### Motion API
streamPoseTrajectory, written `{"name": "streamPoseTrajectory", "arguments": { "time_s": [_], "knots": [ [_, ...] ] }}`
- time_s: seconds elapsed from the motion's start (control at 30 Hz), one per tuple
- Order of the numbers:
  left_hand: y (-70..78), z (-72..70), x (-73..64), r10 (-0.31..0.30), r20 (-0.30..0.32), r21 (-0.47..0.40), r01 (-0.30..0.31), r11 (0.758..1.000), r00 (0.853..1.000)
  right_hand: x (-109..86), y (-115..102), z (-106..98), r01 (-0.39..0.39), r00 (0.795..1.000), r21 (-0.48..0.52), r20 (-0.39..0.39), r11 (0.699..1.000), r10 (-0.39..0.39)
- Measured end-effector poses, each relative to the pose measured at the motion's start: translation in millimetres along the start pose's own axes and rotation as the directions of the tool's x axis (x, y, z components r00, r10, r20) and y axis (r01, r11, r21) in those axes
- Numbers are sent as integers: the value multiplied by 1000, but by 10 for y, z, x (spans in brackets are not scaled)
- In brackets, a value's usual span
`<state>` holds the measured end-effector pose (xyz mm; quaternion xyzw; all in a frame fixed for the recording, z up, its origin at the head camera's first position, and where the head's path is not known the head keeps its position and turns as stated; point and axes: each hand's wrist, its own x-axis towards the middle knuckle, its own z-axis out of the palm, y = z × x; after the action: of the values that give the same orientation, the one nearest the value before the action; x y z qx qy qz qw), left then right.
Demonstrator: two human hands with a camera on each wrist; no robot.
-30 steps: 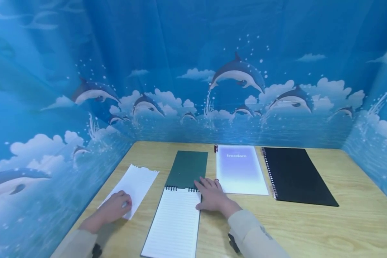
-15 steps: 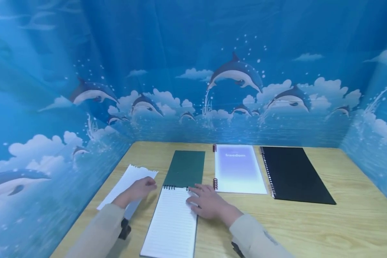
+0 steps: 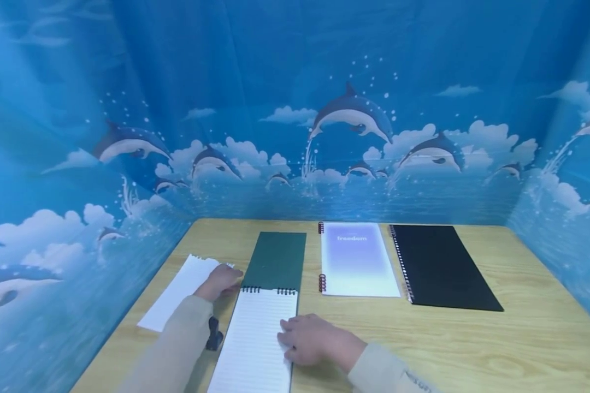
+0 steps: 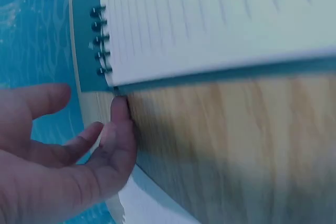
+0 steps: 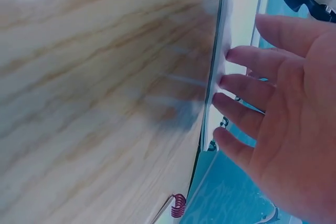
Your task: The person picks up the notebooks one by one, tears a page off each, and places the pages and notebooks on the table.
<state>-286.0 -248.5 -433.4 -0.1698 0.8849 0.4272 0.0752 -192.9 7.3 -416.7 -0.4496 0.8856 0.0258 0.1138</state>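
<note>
In the head view, a spiral notebook (image 3: pixel 258 338) lies at six o'clock on the wooden table (image 3: pixel 423 355), its green cover (image 3: pixel 277 259) flipped toward twelve. At its ten o'clock, the left hand (image 3: pixel 220 282) has loosely bent, parted fingers, one tip by the corner. At four, the right hand's (image 3: pixel 308 339) spread fingers touch the edge. A torn-edged sheet (image 3: pixel 174 292) lies at nine, a purple-white notebook (image 3: pixel 359 265) at two.

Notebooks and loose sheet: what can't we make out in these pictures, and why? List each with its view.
Near end of the lined notepad: head view, cut off by the bottom edge.
Part of the loose sheet: head view, behind the left hand and left sleeve.
Faint mark above "freedom" on the purple-and-white notebook: head view, too small.
</note>
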Motion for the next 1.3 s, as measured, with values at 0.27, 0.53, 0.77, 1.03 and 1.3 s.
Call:
{"name": "streamPoseTrajectory", "arguments": {
  "time_s": [0.27, 0.53, 0.77, 1.03, 1.3],
  "knots": [
    [78, 78, 14, 9, 3, 174, -9, 985, 1000, 11, -8, 1, -39, 999, 53, 28, 998, 37],
    [33, 66, 36, 51, 69, 102, -58, 993, 996, 21, -18, 5, -56, 998, 63, 36, 996, 54],
    [2, 56, 31, 98, 91, -40, -95, 995, 991, 11, -7, 41, -54, 998, 77, 22, 996, 52],
    [-51, 19, -56, 181, 29, -58, -179, 982, 983, -12, 43, 80, -18, 999, 81, -30, 997, 20],
    [-159, -1, -75, 226, -23, -54, -227, 972, 974, -7, 54, 139, -10, 994, 138, -103, 990, 24]
  ]
}}
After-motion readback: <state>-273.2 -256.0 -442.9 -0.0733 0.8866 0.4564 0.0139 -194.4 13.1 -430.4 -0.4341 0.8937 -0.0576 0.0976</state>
